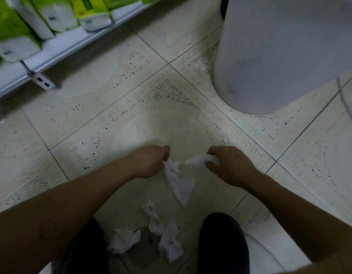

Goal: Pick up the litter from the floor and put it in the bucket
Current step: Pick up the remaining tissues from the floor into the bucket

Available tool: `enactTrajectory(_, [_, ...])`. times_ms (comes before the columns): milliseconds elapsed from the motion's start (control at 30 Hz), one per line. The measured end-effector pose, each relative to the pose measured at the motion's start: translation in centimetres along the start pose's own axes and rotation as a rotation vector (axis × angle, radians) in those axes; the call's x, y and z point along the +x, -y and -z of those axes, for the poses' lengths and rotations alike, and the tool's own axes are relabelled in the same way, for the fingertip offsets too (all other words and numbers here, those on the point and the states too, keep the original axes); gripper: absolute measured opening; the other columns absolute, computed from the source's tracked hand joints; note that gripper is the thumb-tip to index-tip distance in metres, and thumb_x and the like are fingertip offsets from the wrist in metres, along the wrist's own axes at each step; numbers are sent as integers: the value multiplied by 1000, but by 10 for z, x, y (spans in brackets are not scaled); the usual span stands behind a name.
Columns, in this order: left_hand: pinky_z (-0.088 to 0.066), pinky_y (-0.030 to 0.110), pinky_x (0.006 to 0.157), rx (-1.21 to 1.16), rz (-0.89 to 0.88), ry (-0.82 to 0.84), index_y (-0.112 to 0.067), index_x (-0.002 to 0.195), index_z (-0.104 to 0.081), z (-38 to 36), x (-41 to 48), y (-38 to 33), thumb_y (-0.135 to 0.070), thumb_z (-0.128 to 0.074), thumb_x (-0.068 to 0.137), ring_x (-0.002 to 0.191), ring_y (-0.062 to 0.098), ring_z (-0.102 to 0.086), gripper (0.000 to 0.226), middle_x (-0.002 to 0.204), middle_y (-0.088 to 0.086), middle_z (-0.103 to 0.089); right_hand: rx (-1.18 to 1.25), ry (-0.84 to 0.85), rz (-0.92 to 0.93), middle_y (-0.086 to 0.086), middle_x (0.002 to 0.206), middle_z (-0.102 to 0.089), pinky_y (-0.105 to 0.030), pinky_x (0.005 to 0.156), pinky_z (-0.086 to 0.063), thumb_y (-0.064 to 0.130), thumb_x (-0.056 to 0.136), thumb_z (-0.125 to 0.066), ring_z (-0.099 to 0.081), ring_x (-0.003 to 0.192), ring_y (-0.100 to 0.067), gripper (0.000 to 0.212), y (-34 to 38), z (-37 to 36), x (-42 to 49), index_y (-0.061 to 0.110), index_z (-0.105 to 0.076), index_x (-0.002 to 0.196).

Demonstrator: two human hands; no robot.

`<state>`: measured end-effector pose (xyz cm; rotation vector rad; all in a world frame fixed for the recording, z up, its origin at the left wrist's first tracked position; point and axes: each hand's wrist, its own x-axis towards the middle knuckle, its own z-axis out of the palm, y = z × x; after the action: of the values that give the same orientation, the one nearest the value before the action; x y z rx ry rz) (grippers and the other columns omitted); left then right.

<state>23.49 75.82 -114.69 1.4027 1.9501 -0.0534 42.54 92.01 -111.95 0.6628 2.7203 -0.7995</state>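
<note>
1. White crumpled tissue is the litter here, scattered over a pale patterned tile floor (96, 119) with dark speckles and thin grout lines.
2. Both bare arms reach forward and down from the bottom of the view, hands close together over the middle of one tile.
3. The left hand (149, 162) is curled closed, its fingertips pinching the top of a long tissue piece (179, 184) that hangs down from it, lower end trailing toward the floor.
4. The right hand (229, 165) is also closed, fingers wrapped around a smaller wad of tissue (201, 160) that sticks out to the left, its tip near the piece in the other hand.
5. Three more pieces lie loose on the floor nearer the person: a twisted strip (153, 217), a crumpled sheet (170, 243) just beside it, and a flatter clump (123, 241) to the left.
6. Those three sit between two dark shapes at the bottom edge, which look like the person's shoes or knees; I cannot tell which.
7. The bucket (280, 56), grey and smooth-sided, stands on the floor at the upper right, well apart from both hands; its opening is out of view.
8. Along the upper left runs a white shelf edge (58, 50) stocked with green and white packs (52, 14).
</note>
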Motion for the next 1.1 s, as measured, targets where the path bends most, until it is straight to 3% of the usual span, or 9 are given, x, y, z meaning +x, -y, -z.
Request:
enactTrajectory(133, [-42,27,69,-115,-31,-43,-18,110,-56,26,-4,2,-26,-65,86,83,17,-54,27,98,4,-63,13,-73,21,3,82,-59,-21,56,-35,34,89,-60,-54,71,-13,21,7,30,7,17,-65,100])
enactTrajectory(267, [-40,23,64,-162,-23,-64,-22,93,-66,50,-6,5,-35,-69,82,80,11,-56,17,87,-6,-61,-51,-83,77,2,85,-67,-25,59,-43,32,87,-60,-57,70,-14,16,11,57,10,19,-65,94])
enactTrajectory(400, [-42,17,64,-85,-1,-46,-22,103,-67,77,-10,9,-31,-79,72,76,4,-56,34,87,-13,-59,-123,-28,86,0,85,-67,-30,63,-47,33,87,-57,-59,74,-16,17,17,76,10,18,-65,90])
enactTrajectory(467, [-47,20,69,-64,-1,-62,-21,103,-69,95,-11,10,-26,-76,75,77,5,-60,29,90,-11,-65,-178,23,102,2,89,-67,-28,64,-45,34,86,-57,-58,77,-14,18,20,86,10,20,-66,93])
enactTrajectory(567, [-47,21,65,-76,-33,-146,-23,93,-73,126,-13,9,-33,-69,82,70,-1,-60,15,78,-15,-66,-225,22,129,2,90,-66,-26,61,-40,36,87,-57,-53,74,-13,21,29,107,13,20,-66,98])
enactTrajectory(700, [-50,25,69,-129,-93,-419,-25,82,-73,178,-18,-7,-41,-72,77,72,0,-59,16,81,-13,-62,-188,-138,100,-3,76,-64,-29,58,-41,36,90,-53,-57,68,-20,25,52,149,26,14,-64,83])
enactTrajectory(800, [-52,31,68,-240,-153,-611,-21,80,-71,226,-24,-27,-35,-73,77,71,7,-63,14,80,-5,-68,-179,-294,89,-2,86,-68,-30,62,-45,36,90,-53,-60,73,-19,24,72,189,28,16,-64,99])
enactTrajectory(933, [-43,15,54,-352,-255,-796,-25,73,-66,287,-34,-59,-25,-73,77,56,-2,-53,8,65,-9,-63,-87,-589,128,1,75,-65,-30,54,-42,29,88,-57,-56,63,-16,9,99,250,19,28,-59,96])
enactTrajectory(1100, [-46,17,56,-421,-351,-929,-22,83,-69,336,-33,-105,-21,-75,73,59,4,-56,12,74,-3,-69,-51,-799,42,7,77,-62,-19,51,-39,28,91,-57,-56,60,-6,12,106,314,14,24,-65,100])
